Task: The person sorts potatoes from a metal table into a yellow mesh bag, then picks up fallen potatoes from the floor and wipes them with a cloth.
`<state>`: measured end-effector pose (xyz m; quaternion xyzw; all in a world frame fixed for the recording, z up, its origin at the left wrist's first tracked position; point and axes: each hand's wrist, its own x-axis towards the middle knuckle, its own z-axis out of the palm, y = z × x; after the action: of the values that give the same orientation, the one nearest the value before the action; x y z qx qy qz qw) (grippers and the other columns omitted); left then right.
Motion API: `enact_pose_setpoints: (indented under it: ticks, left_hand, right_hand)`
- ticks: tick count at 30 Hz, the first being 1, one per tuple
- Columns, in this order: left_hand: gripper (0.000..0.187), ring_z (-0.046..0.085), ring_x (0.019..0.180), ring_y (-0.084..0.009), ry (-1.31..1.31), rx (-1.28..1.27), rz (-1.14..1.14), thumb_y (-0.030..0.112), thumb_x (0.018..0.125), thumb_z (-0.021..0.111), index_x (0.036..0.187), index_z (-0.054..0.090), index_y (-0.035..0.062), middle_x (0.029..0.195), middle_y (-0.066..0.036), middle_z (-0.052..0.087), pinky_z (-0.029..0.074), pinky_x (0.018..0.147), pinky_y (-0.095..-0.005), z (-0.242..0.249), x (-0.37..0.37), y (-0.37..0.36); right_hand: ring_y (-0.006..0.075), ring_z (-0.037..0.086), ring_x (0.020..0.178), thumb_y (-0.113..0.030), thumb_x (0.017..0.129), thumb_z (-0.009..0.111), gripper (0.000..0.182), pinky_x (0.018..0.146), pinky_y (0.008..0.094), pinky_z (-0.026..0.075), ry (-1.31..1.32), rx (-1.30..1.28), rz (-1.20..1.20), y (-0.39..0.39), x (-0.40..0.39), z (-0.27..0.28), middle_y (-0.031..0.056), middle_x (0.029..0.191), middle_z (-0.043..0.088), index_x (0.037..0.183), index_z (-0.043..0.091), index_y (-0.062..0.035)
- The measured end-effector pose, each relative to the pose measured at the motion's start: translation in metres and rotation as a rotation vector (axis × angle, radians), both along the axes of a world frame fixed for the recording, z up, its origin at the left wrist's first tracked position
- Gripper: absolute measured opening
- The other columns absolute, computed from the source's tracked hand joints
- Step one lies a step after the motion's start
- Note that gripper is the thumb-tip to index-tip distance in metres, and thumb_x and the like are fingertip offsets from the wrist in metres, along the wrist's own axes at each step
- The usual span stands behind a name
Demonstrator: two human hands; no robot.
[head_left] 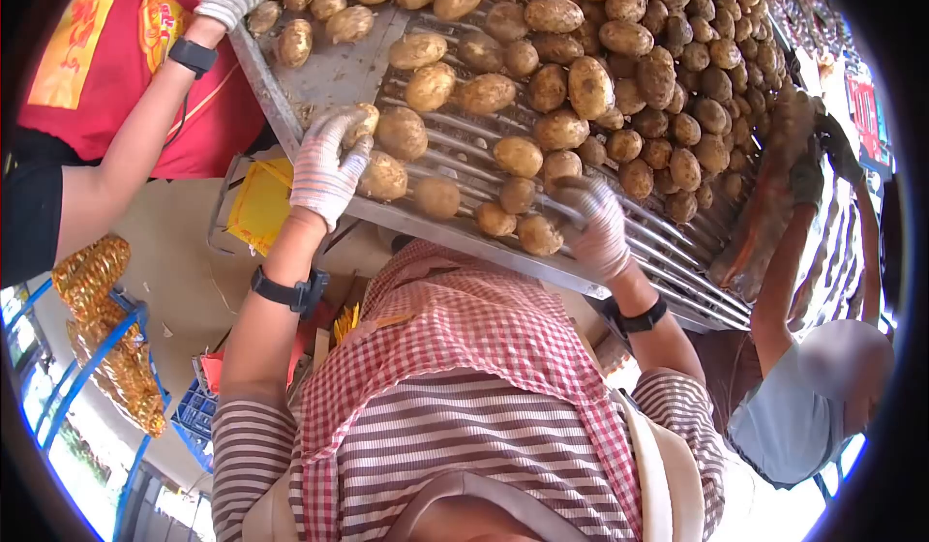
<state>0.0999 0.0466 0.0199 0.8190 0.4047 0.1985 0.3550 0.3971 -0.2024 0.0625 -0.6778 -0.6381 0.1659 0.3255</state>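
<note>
A bright yellow sheet (pixel 261 203) sits near a red cloth with yellow print (pixel 208 116). Bulging golden-brown sacks (pixel 111 334) rest against a blue metal frame (pixel 92 368), beside a blue plastic crate (pixel 196 411). A person in a pale blue top (pixel 789 426) is at right.

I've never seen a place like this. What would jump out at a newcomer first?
First, the big heap of brown potatoes spread over metal bars across the top. Near its lower edge, the left hand, in a striped glove, touches a potato, while the right hand is blurred over the bars. Below, a red-checked apron fills the middle.
</note>
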Motion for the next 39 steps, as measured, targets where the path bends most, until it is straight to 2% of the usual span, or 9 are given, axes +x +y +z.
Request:
enact_pose_setpoints:
  ticks: [6,13,20,23,25,26,28,33,39]
  left_hand:
    - [0.037,0.062,0.115,-0.0396,0.217,0.001,0.132,0.022,0.092,0.07,0.125,0.065,0.0044,0.125,-0.023,0.066,0.049,0.1,-0.0448,-0.03,0.021,0.026]
    - [0.036,0.064,0.113,-0.036,0.174,-0.207,0.255,0.02,0.093,0.068,0.125,0.065,0.0054,0.122,-0.02,0.067,0.05,0.098,-0.0413,-0.05,0.006,0.037]
    - [0.031,0.064,0.111,-0.0322,0.058,-0.109,0.135,0.019,0.094,0.071,0.121,0.068,0.0054,0.123,-0.016,0.065,0.051,0.098,-0.0402,-0.004,0.023,0.0]
    - [0.036,0.064,0.113,-0.0277,-0.335,-0.509,0.239,0.026,0.097,0.069,0.124,0.065,0.004,0.123,-0.012,0.065,0.052,0.097,-0.0382,0.007,0.027,-0.016]
    - [0.045,0.064,0.114,-0.0246,-0.639,-1.191,0.307,0.037,0.099,0.065,0.129,0.061,0.0038,0.122,-0.009,0.065,0.055,0.094,-0.0396,0.011,0.032,-0.026]
    - [0.045,0.064,0.114,-0.0246,-0.648,-1.189,0.302,0.037,0.099,0.065,0.129,0.061,0.0038,0.122,-0.009,0.065,0.055,0.094,-0.0396,0.025,0.036,-0.028]
    - [0.051,0.069,0.1,-0.0273,-0.82,-1.843,0.358,0.048,0.099,0.061,0.123,0.064,0.0029,0.104,-0.011,0.071,0.062,0.086,-0.0423,0.05,0.042,-0.027]
    - [0.042,0.073,0.084,-0.0311,-0.946,-1.874,0.36,0.044,0.099,0.061,0.103,0.068,0.0028,0.095,-0.018,0.072,0.066,0.07,-0.0412,-0.006,-0.001,-0.015]
    - [0.039,0.072,0.083,-0.0312,-0.953,-1.698,0.618,0.046,0.098,0.062,0.097,0.07,0.0074,0.092,-0.012,0.073,0.061,0.071,-0.0444,-0.025,-0.02,0.012]
  right_hand:
    - [0.0338,0.052,0.121,-0.018,0.077,0.073,0.03,0.099,0.0516,0.043,-0.309,-0.036,0.213,0.033,-0.058,-0.042,0.0067,0.127,0.06,0.106,0.071,-0.0243]
    - [0.0298,0.058,0.115,-0.018,0.083,0.065,0.027,0.105,0.0526,0.037,-0.303,-0.475,0.336,0.103,-0.043,-0.013,0.0073,0.107,0.067,0.109,0.071,-0.0202]
    - [0.031,0.062,0.102,-0.027,0.085,0.068,0.038,0.1,0.0523,0.04,-0.355,-0.343,0.392,0.108,-0.042,-0.033,0.0105,0.097,0.067,0.123,0.067,-0.0214]
    - [0.0342,0.063,0.102,-0.035,0.085,0.071,0.048,0.099,0.0545,0.041,-0.238,-0.395,0.238,0.12,-0.052,-0.005,0.015,0.099,0.066,0.131,0.063,-0.0202]
    - [0.0362,0.06,0.109,-0.044,0.083,0.073,0.059,0.101,0.055,0.04,0.199,-0.307,0.211,0.129,-0.058,0.005,0.0187,0.113,0.065,0.135,0.061,-0.0195]
    - [0.0397,0.054,0.122,-0.045,0.082,0.075,0.066,0.105,0.0557,0.039,0.218,-0.166,0.257,0.135,-0.061,0.017,0.0199,0.131,0.06,0.14,0.057,-0.0211]
    - [0.0411,0.05,0.127,-0.045,0.081,0.076,0.067,0.107,0.0564,0.037,-0.003,-0.131,0.216,0.147,-0.045,0.019,0.0191,0.137,0.056,0.141,0.056,-0.0215]
    - [0.0447,0.034,0.143,-0.043,0.084,0.074,0.068,0.116,0.0694,0.023,-0.51,-0.364,0.052,0.183,-0.016,-0.036,0.0176,0.154,0.041,0.146,0.05,-0.0275]
    - [0.0396,0.039,0.14,-0.043,0.086,0.073,0.058,0.116,0.0687,0.023,-0.242,-0.144,0.217,0.226,-0.036,-0.018,0.0111,0.149,0.048,0.139,0.057,-0.0269]
